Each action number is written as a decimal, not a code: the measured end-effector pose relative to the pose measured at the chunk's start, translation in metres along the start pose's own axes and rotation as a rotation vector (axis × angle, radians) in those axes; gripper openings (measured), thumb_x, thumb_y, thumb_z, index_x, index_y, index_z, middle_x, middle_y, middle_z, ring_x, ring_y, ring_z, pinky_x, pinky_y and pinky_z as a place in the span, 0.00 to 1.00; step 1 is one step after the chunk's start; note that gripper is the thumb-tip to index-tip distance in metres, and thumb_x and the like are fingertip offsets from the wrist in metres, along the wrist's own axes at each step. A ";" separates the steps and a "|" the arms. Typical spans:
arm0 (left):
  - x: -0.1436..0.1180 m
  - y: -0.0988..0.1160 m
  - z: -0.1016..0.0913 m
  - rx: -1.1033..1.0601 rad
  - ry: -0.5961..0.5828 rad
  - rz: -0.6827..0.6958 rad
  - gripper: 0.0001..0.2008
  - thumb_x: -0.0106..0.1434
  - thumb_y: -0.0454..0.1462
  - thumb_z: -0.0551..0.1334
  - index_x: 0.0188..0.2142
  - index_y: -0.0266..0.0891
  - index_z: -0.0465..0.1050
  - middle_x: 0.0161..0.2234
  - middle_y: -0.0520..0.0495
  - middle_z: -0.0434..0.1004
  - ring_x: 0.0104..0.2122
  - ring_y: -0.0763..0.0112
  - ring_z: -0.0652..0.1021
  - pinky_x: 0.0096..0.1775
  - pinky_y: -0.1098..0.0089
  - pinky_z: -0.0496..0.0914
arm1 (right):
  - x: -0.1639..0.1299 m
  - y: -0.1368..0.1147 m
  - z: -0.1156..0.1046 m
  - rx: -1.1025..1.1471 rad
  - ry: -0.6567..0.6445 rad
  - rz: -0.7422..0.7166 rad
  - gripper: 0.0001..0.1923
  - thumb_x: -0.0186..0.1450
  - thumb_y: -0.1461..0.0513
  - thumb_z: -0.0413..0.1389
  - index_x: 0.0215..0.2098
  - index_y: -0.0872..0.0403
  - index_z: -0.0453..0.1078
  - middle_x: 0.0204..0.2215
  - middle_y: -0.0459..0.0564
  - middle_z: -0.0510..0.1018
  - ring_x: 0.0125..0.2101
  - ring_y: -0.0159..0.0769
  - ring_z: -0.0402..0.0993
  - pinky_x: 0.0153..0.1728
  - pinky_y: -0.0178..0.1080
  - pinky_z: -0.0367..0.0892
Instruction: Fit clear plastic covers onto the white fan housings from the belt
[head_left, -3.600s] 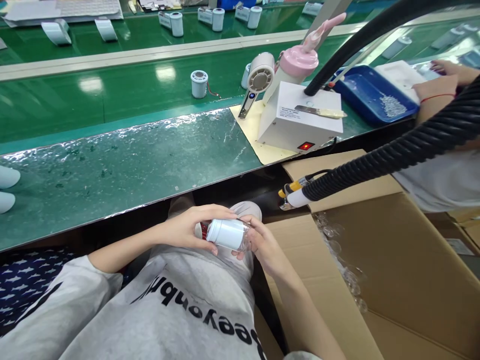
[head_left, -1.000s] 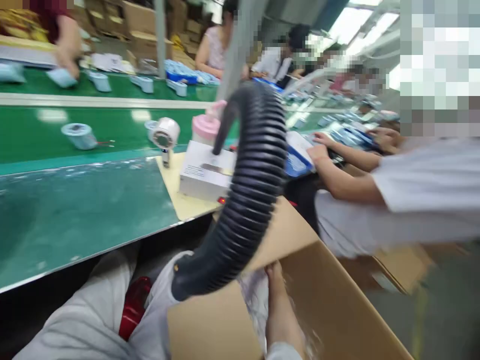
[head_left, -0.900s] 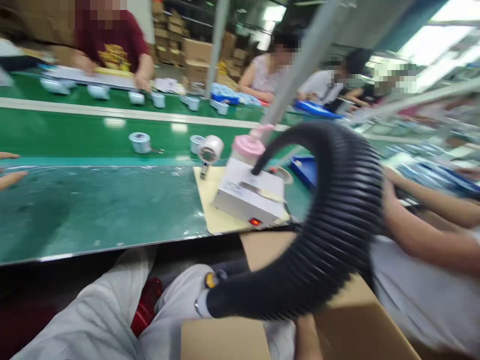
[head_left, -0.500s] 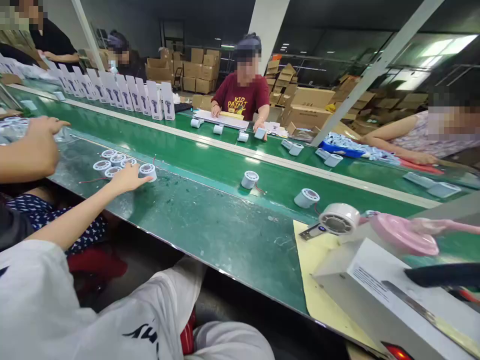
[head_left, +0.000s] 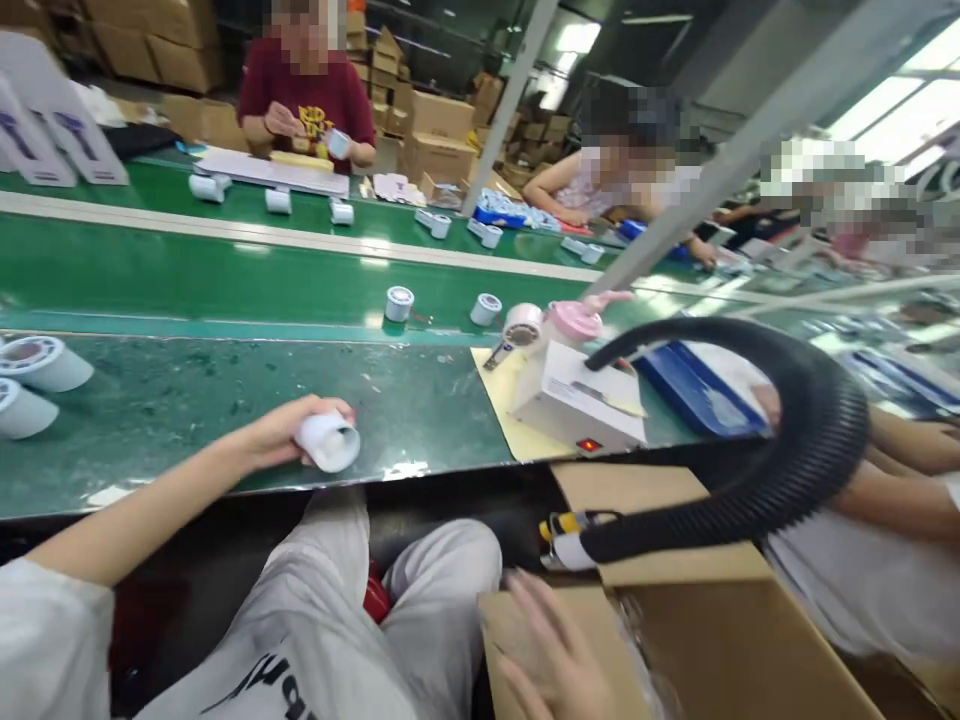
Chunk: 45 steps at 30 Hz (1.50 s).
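Note:
My left hand (head_left: 281, 432) grips a round white fan head (head_left: 330, 441) above the near edge of the green bench, its hollow end turned toward me. Low on the right, my right hand (head_left: 551, 650) is smeared by motion over a flap of an open cardboard box (head_left: 750, 630), fingers stretched out and nothing visible in them. Two more fan heads (head_left: 49, 362) stand at the left edge of the bench. On the belt lie a fan head with a thin red wire (head_left: 399, 303) and another one (head_left: 486, 309).
A white machine (head_left: 577, 395) with a lit red switch sits on yellow card. Beside it are a handheld fan (head_left: 523, 325), a pink lid (head_left: 576, 318) and a blue tray (head_left: 701, 390). A thick black hose (head_left: 817, 430) arches over the box. Co-workers sit opposite and at right.
The view has swung right and down. My left hand has left the group at the left and now carries a fan head near the bench edge. My right hand has come into view.

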<state>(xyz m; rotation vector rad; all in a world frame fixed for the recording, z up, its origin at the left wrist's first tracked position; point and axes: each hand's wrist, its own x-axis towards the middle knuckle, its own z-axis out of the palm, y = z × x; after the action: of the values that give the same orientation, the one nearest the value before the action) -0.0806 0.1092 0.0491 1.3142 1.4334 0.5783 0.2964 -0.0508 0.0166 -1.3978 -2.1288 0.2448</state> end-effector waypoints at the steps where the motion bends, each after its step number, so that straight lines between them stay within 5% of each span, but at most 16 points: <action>1: 0.003 0.002 0.026 -0.026 -0.155 0.040 0.23 0.62 0.51 0.51 0.38 0.35 0.72 0.30 0.43 0.76 0.21 0.69 0.71 0.18 0.72 0.63 | 0.010 -0.010 0.012 -0.067 -0.003 -0.183 0.18 0.75 0.57 0.51 0.62 0.46 0.70 0.53 0.61 0.78 0.48 0.51 0.80 0.41 0.47 0.81; 3: 0.005 0.004 0.069 -0.034 -0.490 0.178 0.22 0.63 0.51 0.54 0.36 0.35 0.75 0.33 0.43 0.78 0.23 0.71 0.71 0.21 0.72 0.65 | 0.035 -0.023 0.034 -0.179 0.058 -0.280 0.19 0.73 0.60 0.53 0.62 0.49 0.70 0.55 0.63 0.76 0.49 0.54 0.78 0.42 0.50 0.80; 5: 0.002 0.005 0.094 -0.010 -0.660 0.268 0.16 0.61 0.47 0.60 0.36 0.36 0.78 0.34 0.46 0.78 0.29 0.70 0.74 0.31 0.71 0.70 | 0.054 -0.028 0.048 -0.271 0.060 -0.217 0.19 0.70 0.65 0.56 0.59 0.48 0.73 0.56 0.63 0.75 0.50 0.56 0.76 0.43 0.53 0.79; 10: -0.014 0.001 0.106 0.172 -0.490 0.447 0.11 0.62 0.41 0.65 0.42 0.39 0.80 0.40 0.47 0.75 0.41 0.65 0.75 0.47 0.66 0.68 | 0.056 -0.022 0.055 0.091 -0.136 0.020 0.06 0.62 0.67 0.65 0.37 0.51 0.76 0.54 0.58 0.74 0.52 0.52 0.75 0.47 0.50 0.78; 15: -0.018 -0.017 0.111 0.143 -0.321 0.523 0.28 0.51 0.51 0.76 0.50 0.43 0.79 0.42 0.46 0.73 0.43 0.62 0.75 0.49 0.61 0.72 | 0.048 -0.029 0.053 0.533 -0.066 0.186 0.10 0.71 0.60 0.58 0.30 0.52 0.74 0.46 0.55 0.77 0.47 0.44 0.78 0.46 0.45 0.76; 19: -0.016 -0.029 0.114 0.140 -0.335 0.585 0.34 0.47 0.52 0.78 0.52 0.46 0.80 0.55 0.39 0.70 0.53 0.54 0.75 0.57 0.54 0.71 | 0.052 -0.034 0.052 0.639 0.035 0.284 0.12 0.70 0.61 0.58 0.28 0.52 0.76 0.41 0.53 0.81 0.43 0.42 0.80 0.43 0.41 0.75; 23: -0.019 -0.029 0.112 0.097 -0.508 0.582 0.34 0.53 0.45 0.77 0.58 0.45 0.76 0.60 0.36 0.72 0.58 0.51 0.75 0.59 0.53 0.70 | 0.053 -0.026 0.051 0.787 0.051 0.331 0.15 0.69 0.59 0.60 0.25 0.51 0.77 0.39 0.53 0.83 0.40 0.42 0.82 0.40 0.41 0.78; 27: -0.023 -0.025 0.112 -0.150 -0.558 0.347 0.35 0.54 0.41 0.76 0.61 0.40 0.72 0.55 0.37 0.78 0.48 0.58 0.81 0.48 0.61 0.76 | 0.048 -0.020 0.052 0.736 -0.062 0.211 0.08 0.65 0.55 0.67 0.40 0.48 0.83 0.52 0.55 0.82 0.53 0.49 0.80 0.54 0.50 0.76; 29: -0.025 -0.024 0.112 -0.272 -0.571 0.240 0.36 0.53 0.41 0.76 0.61 0.39 0.71 0.55 0.37 0.78 0.45 0.62 0.81 0.47 0.63 0.76 | 0.044 -0.020 0.051 0.644 -0.086 0.121 0.18 0.63 0.56 0.69 0.51 0.46 0.80 0.58 0.56 0.78 0.57 0.50 0.76 0.59 0.52 0.73; 32: -0.027 -0.024 0.111 -0.316 -0.613 0.183 0.38 0.53 0.42 0.76 0.62 0.39 0.70 0.53 0.37 0.79 0.43 0.64 0.81 0.44 0.66 0.76 | 0.038 -0.022 0.049 0.616 -0.060 0.059 0.19 0.66 0.57 0.67 0.55 0.47 0.76 0.60 0.56 0.77 0.58 0.49 0.76 0.59 0.52 0.73; 45: -0.031 -0.020 0.104 -0.130 -0.597 0.537 0.37 0.54 0.43 0.77 0.63 0.47 0.72 0.62 0.37 0.73 0.59 0.51 0.76 0.56 0.56 0.73 | 0.035 -0.029 0.045 0.986 -0.130 0.366 0.23 0.59 0.52 0.73 0.49 0.47 0.74 0.54 0.55 0.81 0.49 0.46 0.82 0.48 0.48 0.81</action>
<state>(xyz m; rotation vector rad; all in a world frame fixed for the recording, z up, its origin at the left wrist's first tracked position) -0.0003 0.0453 0.0092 1.5995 0.5463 0.5459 0.2387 -0.0252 0.0060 -1.1226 -1.4259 1.3397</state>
